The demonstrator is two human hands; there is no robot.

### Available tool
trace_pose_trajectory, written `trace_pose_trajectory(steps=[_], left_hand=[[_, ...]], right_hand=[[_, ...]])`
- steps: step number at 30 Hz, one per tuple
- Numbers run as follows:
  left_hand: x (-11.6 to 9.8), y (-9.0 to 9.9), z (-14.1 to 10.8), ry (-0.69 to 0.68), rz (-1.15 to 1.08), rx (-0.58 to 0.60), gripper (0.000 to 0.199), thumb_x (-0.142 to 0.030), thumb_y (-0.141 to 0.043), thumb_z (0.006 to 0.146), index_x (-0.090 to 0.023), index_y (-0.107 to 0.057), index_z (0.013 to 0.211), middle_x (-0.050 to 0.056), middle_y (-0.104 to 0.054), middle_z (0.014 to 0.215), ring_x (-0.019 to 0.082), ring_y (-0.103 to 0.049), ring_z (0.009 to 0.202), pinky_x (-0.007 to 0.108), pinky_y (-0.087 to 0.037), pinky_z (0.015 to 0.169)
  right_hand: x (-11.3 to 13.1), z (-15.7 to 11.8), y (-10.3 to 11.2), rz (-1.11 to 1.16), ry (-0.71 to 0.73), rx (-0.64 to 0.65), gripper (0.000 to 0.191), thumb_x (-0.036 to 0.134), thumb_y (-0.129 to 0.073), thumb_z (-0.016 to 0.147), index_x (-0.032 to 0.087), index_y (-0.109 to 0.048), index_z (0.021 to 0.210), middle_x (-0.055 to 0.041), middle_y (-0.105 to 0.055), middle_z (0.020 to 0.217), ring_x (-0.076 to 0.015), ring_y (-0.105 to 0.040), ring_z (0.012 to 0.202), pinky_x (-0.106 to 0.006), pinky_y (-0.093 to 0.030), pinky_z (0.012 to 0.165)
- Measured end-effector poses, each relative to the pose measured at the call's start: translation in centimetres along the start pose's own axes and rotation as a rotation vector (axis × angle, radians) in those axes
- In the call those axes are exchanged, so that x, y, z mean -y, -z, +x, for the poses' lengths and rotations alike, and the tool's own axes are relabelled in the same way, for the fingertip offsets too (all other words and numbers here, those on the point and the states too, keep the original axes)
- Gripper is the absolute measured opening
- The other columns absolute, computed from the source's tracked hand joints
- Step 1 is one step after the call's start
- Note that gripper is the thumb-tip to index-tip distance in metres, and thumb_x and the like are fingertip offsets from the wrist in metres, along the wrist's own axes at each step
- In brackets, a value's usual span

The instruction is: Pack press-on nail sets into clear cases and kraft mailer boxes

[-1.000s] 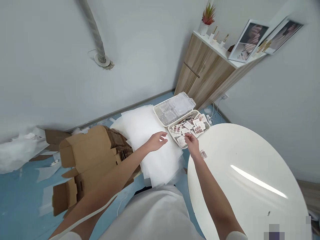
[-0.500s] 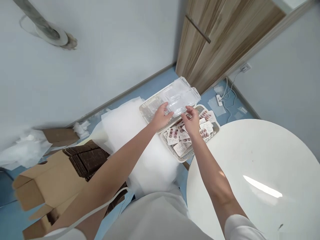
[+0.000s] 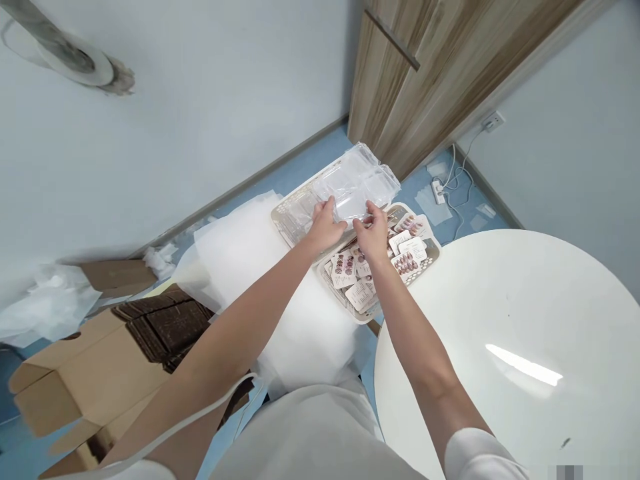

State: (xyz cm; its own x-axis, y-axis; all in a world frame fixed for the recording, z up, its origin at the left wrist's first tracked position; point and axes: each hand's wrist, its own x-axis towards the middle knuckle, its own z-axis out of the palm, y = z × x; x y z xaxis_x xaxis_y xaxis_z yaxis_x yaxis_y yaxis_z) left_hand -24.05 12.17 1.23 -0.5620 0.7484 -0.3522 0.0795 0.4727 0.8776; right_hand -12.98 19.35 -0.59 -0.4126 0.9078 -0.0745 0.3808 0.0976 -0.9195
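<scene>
A clear plastic case (image 3: 350, 203) is between my two hands, above a white basket (image 3: 281, 223) filled with clear plastic cases and sleeves. My left hand (image 3: 326, 227) grips the case's left side between thumb and fingers. On its right edge, my right hand (image 3: 372, 230) pinches it with thumb and fingertips. Under my right wrist sits a second white basket (image 3: 364, 319), holding many printed cards (image 3: 345, 267) with pictures of nails on them. The two baskets stand side by side.
A round white table (image 3: 500, 300) is at the right. White foam sheeting (image 3: 240, 247) lies left of the baskets. An open cardboard box (image 3: 110, 367) with dark flat pieces is lower left. A wooden cabinet (image 3: 400, 87) stands ahead; a power strip (image 3: 438, 192) lies on the floor.
My right hand has moved left and its fingers have closed on the edge of the clear case. My left hand has closed on its other side. The view has shifted slightly.
</scene>
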Motion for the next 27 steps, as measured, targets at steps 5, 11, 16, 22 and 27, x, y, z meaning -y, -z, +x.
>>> trace_pose_trajectory(steps=[5,11,16,22,27], left_hand=[[-0.2,0.2,-2.8,-0.074,-0.056,-0.028,0.073,-0.021,-0.06,0.067,-0.023,-0.029,0.133,0.009,-0.031,0.126,0.024,-0.035,0.118,0.036,-0.028,0.098],[-0.9,1.2,-9.8,-0.172,-0.234,0.062,0.061,-0.029,-0.057,0.072,-0.022,-0.036,0.129,0.005,-0.054,0.101,0.015,-0.054,0.085,0.03,-0.043,0.079],[0.0,2.9,-17.6,-0.088,-0.394,0.051,0.049,-0.034,-0.061,0.069,-0.016,-0.049,0.113,0.004,-0.062,0.082,0.014,-0.058,0.075,0.029,-0.044,0.071],[3.8,4.1,-27.4,-0.009,-0.423,0.268,0.039,-0.038,-0.065,0.064,-0.014,-0.055,0.093,0.003,-0.063,0.072,0.014,-0.06,0.068,0.03,-0.045,0.069],[5.5,2.7,-33.0,-0.067,-0.403,0.31,0.038,-0.038,-0.068,0.061,-0.014,-0.055,0.087,0.0,-0.059,0.068,0.013,-0.059,0.065,0.031,-0.048,0.07]], right_hand=[[1.4,-2.9,0.4,0.105,-0.022,-0.057,0.05,0.025,-0.053,0.068,0.02,-0.046,0.117,-0.0073,-0.046,0.111,-0.0127,-0.049,0.082,-0.03,-0.044,0.075],[3.8,-9.8,1.4,0.325,-0.094,-0.132,0.044,0.027,-0.051,0.069,0.02,-0.046,0.112,-0.0061,-0.052,0.105,-0.0129,-0.05,0.08,-0.028,-0.047,0.069],[5.4,-18.6,2.6,0.55,-0.155,-0.147,0.038,0.029,-0.059,0.065,0.022,-0.049,0.101,-0.0031,-0.052,0.102,-0.009,-0.051,0.07,-0.028,-0.048,0.067],[5.1,-31.3,5.5,0.407,-0.177,-0.131,0.035,0.029,-0.063,0.063,0.022,-0.051,0.095,-0.0032,-0.053,0.095,-0.0114,-0.051,0.072,-0.03,-0.048,0.067],[4.8,-38.5,7.8,0.119,-0.077,-0.21,0.035,0.033,-0.061,0.067,0.025,-0.053,0.101,-0.0068,-0.051,0.106,-0.0209,-0.049,0.096,-0.036,-0.046,0.075]])
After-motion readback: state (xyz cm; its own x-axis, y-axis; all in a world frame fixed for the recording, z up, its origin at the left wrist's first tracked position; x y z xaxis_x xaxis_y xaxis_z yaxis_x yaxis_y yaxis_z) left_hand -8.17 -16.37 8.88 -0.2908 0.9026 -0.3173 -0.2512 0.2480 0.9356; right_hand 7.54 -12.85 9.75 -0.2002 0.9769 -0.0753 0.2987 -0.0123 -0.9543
